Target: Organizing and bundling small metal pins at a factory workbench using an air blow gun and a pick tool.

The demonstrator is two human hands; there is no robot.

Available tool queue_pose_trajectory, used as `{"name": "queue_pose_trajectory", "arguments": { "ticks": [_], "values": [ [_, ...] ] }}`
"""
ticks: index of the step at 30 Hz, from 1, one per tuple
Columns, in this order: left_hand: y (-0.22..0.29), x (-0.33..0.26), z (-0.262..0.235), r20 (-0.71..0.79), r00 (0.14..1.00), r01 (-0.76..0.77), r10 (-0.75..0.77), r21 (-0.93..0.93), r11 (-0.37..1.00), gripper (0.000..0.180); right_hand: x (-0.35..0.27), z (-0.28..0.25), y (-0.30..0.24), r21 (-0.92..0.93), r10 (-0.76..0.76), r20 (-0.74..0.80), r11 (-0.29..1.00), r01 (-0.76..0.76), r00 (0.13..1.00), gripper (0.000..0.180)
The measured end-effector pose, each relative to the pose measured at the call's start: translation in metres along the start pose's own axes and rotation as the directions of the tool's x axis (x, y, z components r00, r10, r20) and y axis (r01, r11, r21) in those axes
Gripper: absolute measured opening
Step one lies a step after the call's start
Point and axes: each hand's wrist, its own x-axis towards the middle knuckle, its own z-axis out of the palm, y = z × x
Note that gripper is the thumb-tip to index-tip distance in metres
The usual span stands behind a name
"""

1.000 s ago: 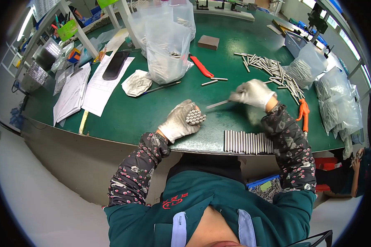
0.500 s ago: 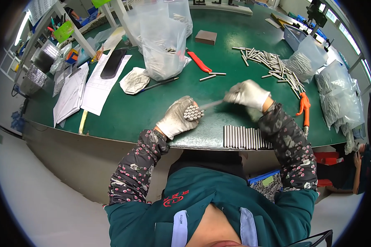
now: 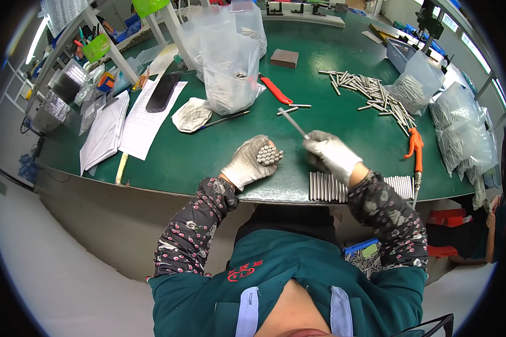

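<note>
A bundle of metal pins (image 3: 269, 155) is gripped in my gloved left hand (image 3: 247, 163), their round ends facing to the right. My gloved right hand (image 3: 333, 154) pinches one metal pin (image 3: 293, 123), which points up and to the left above the table. Below that hand a row of metal pins (image 3: 327, 187) lies side by side along the table's front edge. My right forearm covers the middle of this row. Farther back, a loose pile of metal pins (image 3: 371, 89) spreads over the green table (image 3: 202, 157).
An orange air gun (image 3: 415, 145) lies right of the pile, near bags of pins (image 3: 464, 126). At the back left stand clear bags (image 3: 227, 73), with red-handled pliers (image 3: 276, 90) beside them. A phone (image 3: 163, 92) rests on papers (image 3: 143, 126). A brown block (image 3: 284, 58) sits farther back.
The single pin in my right hand has swung from roughly level, near the bundle, to pointing up and left. My right hand has lowered slightly toward the row. The left hand keeps its bundle.
</note>
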Motion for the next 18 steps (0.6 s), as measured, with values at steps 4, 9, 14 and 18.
{"name": "queue_pose_trajectory", "arguments": {
  "ticks": [4, 9, 14, 18],
  "values": [
    [0.001, -0.003, 0.001, -0.079, 0.996, -0.035, 0.034, -0.006, 0.999, 0.035, 0.007, 0.045, 0.006, 0.239, 0.029, -0.003, 0.971, -0.028, 1.000, 0.021],
    [0.001, -0.006, -0.003, 0.004, 0.997, 0.072, -0.075, -0.323, 0.944, 0.043, 0.015, 0.064, -0.002, 0.178, 0.016, -0.027, 0.984, -0.011, 0.999, 0.019],
    [0.007, -0.008, -0.003, -0.052, 0.999, -0.016, -0.009, -0.449, 0.893, 0.044, 0.014, 0.070, -0.006, 0.176, -0.015, -0.059, 0.984, 0.025, 0.998, 0.019],
    [0.003, -0.004, -0.002, -0.104, 0.992, -0.096, 0.067, -0.303, 0.948, 0.041, 0.010, 0.060, 0.002, 0.053, -0.049, -0.123, 0.997, 0.056, 0.991, 0.025]
  ]
}}
